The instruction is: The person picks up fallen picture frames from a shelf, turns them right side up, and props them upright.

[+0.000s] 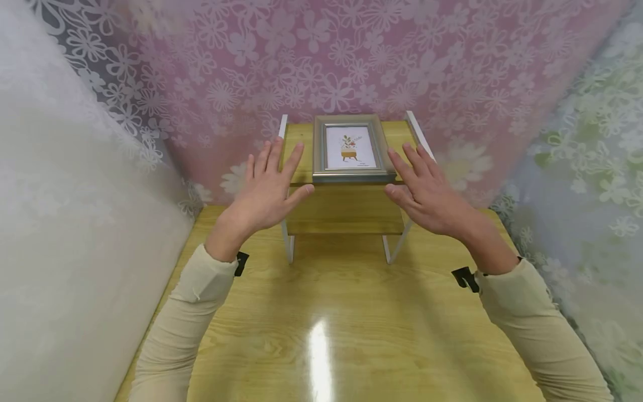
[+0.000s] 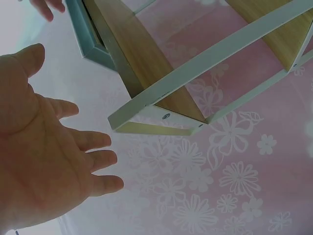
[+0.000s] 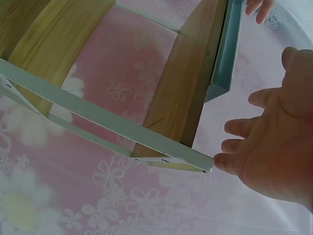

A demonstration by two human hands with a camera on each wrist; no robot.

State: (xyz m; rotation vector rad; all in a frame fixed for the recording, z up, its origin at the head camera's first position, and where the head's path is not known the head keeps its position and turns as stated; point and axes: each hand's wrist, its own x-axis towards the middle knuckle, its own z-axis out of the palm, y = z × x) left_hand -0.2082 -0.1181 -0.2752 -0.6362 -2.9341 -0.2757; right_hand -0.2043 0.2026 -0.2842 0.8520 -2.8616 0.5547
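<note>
Cream sleeves (image 1: 173,324) nearest, at 7 and 5 o'clock, leading up to left hand (image 1: 266,192) at 9 and right hand (image 1: 427,192) at 3, fingers on both straight, spread, holding nothing. Picture frame (image 1: 351,148) lies face up toward 12 o'clock, on the top board of a small shelf stand (image 1: 346,211) set on the worktop (image 1: 271,318). Step reads as hands poised either side of the frame, reach or release can't tell; any lift would call for closing in evenly on both side edges.
</note>
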